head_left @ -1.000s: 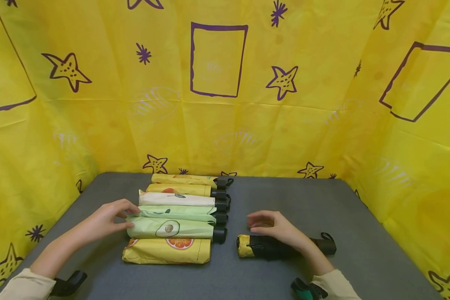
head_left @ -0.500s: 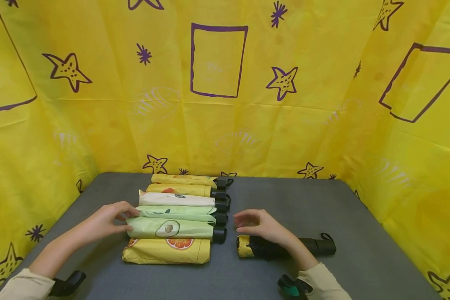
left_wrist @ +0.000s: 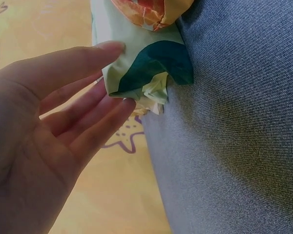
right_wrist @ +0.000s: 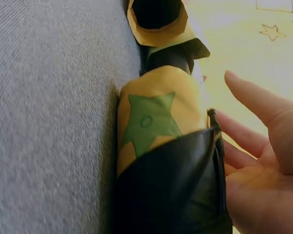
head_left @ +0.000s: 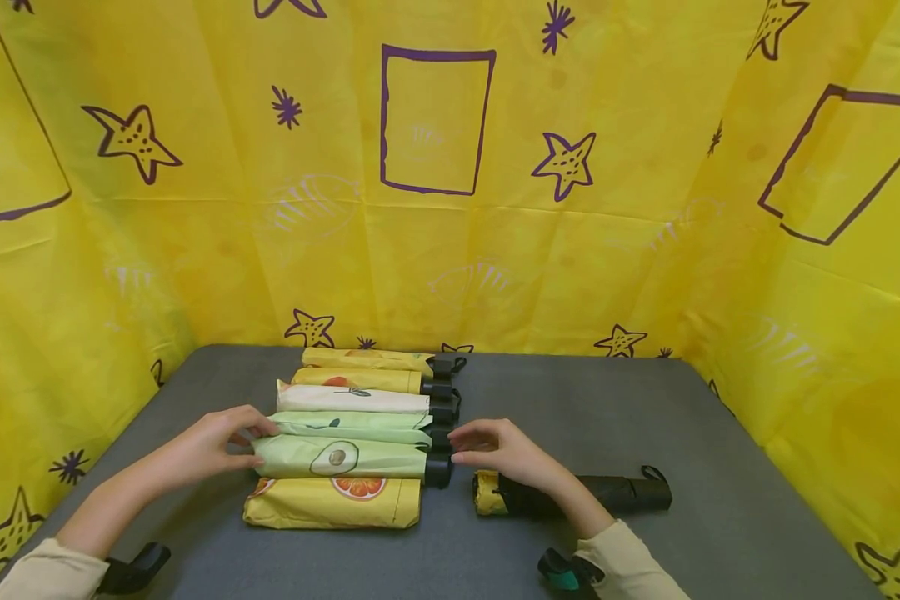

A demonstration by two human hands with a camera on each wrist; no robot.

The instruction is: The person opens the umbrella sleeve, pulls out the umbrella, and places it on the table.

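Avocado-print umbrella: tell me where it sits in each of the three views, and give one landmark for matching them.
Head: avocado-print umbrella lies second from the front of the row, left hand at its tip, right hand near its handle.
Left wrist: only its pale green tip shows, upper centre, against the fingers.
Right wrist: not identifiable.
Shared landmark: grey table.

Light is bright and even in the head view, coming from above, with only soft, short shadows under the hands and along the counter (head_left: pixel 585 417). The yellow backdrop (head_left: pixel 435 250) glows without glare, and lines bow slightly toward 3 and 9 o'clock. Both wrist views are washed out and hazy toward 12 o'clock, with the near skin soft and out of focus
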